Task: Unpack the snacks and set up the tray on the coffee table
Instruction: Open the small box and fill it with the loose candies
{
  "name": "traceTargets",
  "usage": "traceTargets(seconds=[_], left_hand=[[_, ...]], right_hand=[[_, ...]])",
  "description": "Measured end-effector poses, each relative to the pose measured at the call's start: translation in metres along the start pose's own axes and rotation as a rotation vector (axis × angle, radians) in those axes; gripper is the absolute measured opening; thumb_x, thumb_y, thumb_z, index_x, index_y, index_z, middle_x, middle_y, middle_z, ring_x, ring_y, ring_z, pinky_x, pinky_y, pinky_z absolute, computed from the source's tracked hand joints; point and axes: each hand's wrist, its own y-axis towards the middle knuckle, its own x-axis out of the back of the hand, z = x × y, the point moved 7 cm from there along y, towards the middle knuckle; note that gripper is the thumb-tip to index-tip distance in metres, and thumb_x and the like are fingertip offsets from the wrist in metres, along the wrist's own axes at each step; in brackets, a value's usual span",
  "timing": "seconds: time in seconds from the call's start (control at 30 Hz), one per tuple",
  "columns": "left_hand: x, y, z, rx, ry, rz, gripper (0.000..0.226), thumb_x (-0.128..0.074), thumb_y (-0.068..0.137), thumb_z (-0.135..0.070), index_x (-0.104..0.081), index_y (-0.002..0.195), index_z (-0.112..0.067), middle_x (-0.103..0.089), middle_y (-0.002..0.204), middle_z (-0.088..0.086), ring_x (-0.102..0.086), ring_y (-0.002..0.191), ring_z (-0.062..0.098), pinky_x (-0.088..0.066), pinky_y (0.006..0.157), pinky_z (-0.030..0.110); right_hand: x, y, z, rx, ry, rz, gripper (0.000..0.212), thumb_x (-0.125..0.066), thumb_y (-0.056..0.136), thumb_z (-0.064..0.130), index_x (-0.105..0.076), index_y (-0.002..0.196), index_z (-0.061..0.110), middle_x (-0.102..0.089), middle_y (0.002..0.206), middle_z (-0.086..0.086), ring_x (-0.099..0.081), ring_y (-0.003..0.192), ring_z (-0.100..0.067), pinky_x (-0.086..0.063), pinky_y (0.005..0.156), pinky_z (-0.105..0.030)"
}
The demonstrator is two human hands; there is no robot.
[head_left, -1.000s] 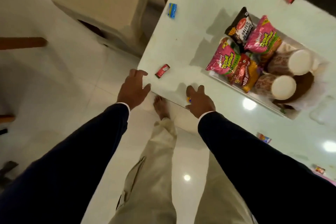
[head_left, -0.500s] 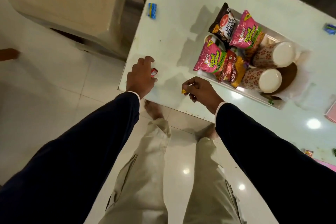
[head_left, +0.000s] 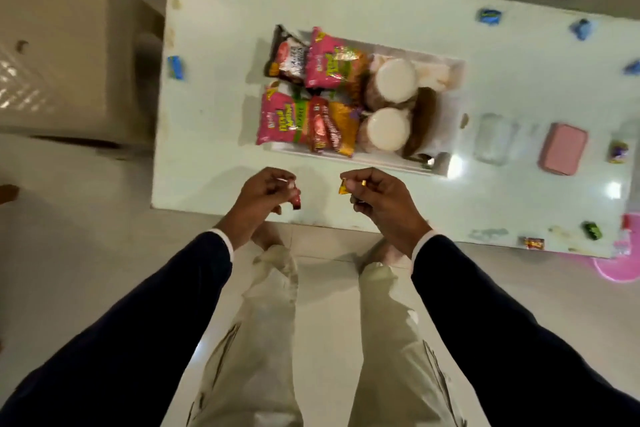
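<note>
The left hand (head_left: 263,192) pinches a small red wrapped candy (head_left: 296,199) above the near edge of the glossy white worktop (head_left: 214,135). Just beside it, the right hand (head_left: 379,192) pinches a crinkled gold-foil candy (head_left: 343,186). Beyond both hands, the rectangular white tray (head_left: 446,163) already holds glossy snack packets (head_left: 280,121) and two lidded paper cups (head_left: 386,128). Loose wrapped candies (head_left: 488,15) remain scattered farther out; collection appears unfinished.
</note>
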Motion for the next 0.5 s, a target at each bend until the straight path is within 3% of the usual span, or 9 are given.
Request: traceTargets(seconds=[0.13, 0.23, 0.37, 0.5], left_hand=[[-0.109, 0.007, -0.041, -0.073, 0.073, 0.075, 0.026, -0.079, 0.079, -0.02, -0.074, 0.103, -0.027, -0.077, 0.096, -0.002, -0.072, 0.085, 0.014, -0.053, 0.066, 0.023], [-0.193, 0.03, -0.073, -0.119, 0.099, 0.108, 0.026, -0.085, 0.08, -0.005, -0.074, 0.095, -0.024, -0.077, 0.089, -0.001, -0.07, 0.081, 0.015, -0.057, 0.075, 0.036], [-0.299, 0.063, -0.108, -0.168, 0.182, 0.182, 0.023, -0.078, 0.086, 0.004, -0.074, 0.091, -0.019, -0.077, 0.083, -0.001, -0.076, 0.071, 0.01, -0.063, 0.062, 0.027], [-0.391, 0.093, -0.136, -0.254, 0.39, 0.135, 0.021, -0.075, 0.09, -0.002, -0.076, 0.091, -0.023, -0.068, 0.077, -0.006, -0.074, 0.064, 0.005, -0.062, 0.054, 0.033]], right_hand=[[0.095, -0.037, 0.02, 0.042, 0.098, -0.071, 0.026, -0.065, 0.095, 0.003, -0.07, 0.12, 0.003, -0.075, 0.102, -0.008, -0.071, 0.089, -0.015, -0.057, 0.08, -0.022], [0.171, -0.059, 0.037, 0.089, 0.174, -0.151, 0.025, -0.064, 0.095, 0.0, -0.065, 0.119, -0.006, -0.075, 0.104, -0.015, -0.074, 0.096, -0.025, -0.059, 0.085, -0.028], [0.276, -0.079, 0.059, 0.164, 0.176, -0.352, 0.019, -0.068, 0.093, 0.001, -0.064, 0.11, -0.006, -0.069, 0.111, -0.021, -0.074, 0.098, -0.037, -0.061, 0.086, -0.037], [0.369, -0.088, 0.072, 0.147, -0.043, -0.61, 0.02, -0.077, 0.087, 0.012, -0.07, 0.105, 0.007, -0.074, 0.091, -0.005, -0.072, 0.078, -0.014, -0.055, 0.069, -0.027]])
